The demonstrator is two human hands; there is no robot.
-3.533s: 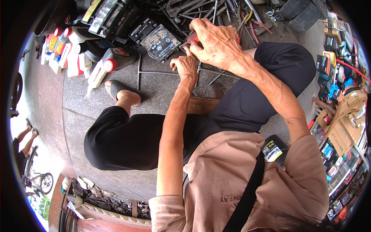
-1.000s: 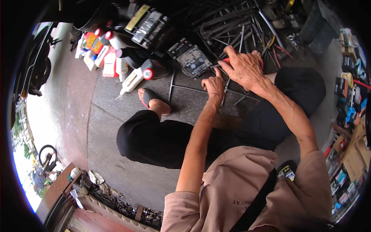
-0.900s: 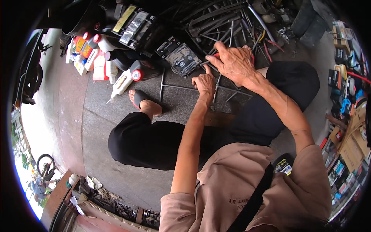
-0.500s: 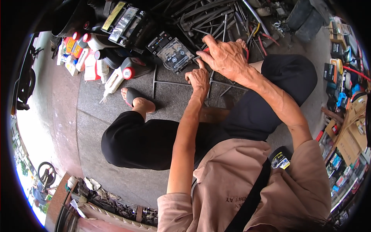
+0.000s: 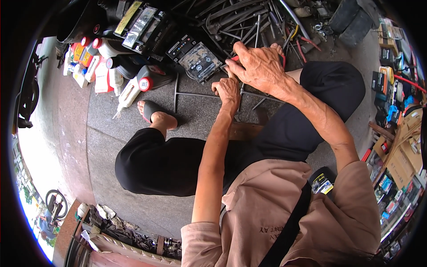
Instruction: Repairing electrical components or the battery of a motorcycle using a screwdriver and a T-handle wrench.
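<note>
In front of me my right hand (image 5: 258, 66) is bent over with its thumb and index finger closed toward the far left. A small red piece (image 5: 234, 58) shows at those fingers; the rest of it is hidden under the hand. Just below, my left hand (image 5: 227, 91) has its fingers curled, its index finger reaching up to the right thumb. What it pinches, if anything, is too small to make out. A worn, boxy battery (image 5: 199, 62) with a dirty top lies just left of the fingertips. Metal cross-handled wrenches (image 5: 200, 94) rest on the floor under both hands.
Bottles and jugs, one with a red cap (image 5: 145, 83), crowd the left. Larger batteries (image 5: 144, 29) stand beyond them. A heap of metal tools (image 5: 240, 22) lies ahead. Shelves of boxed goods (image 5: 391, 111) line the right. My sandalled foot (image 5: 155, 113) is at left.
My left index finger has drawn in against the right thumb, and the left hand has shifted slightly left. The right hand stays almost in place. The view has moved slightly.
</note>
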